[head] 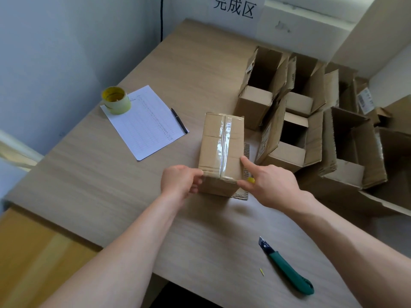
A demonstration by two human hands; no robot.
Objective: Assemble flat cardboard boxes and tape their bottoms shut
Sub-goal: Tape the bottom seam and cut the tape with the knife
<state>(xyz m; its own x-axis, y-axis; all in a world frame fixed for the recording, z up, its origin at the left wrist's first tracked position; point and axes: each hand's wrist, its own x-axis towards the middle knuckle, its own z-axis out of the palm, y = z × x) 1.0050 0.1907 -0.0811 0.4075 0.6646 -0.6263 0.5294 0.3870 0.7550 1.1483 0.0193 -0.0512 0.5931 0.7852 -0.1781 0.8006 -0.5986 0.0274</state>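
A cardboard box (213, 150) lies bottom-up in the middle of the table (111, 185), with clear tape (224, 138) running along its centre seam and over the near edge. My left hand (180, 181) grips the box's near left corner, thumb at the top edge and fingers curled on the near side. My right hand (269, 183) presses the near right corner, with the straight index finger on the right edge and the thumb on the tape end. A roll of yellowish tape (116, 100) stands at the far left on a sheet of paper (144, 123).
A green utility knife (287, 266) lies near the table's front edge, blade out. A black pen (179, 120) rests on the paper's right side. Several open assembled boxes (295, 134) crowd the right side. A small yellow thing (250, 180) shows beside my right hand.
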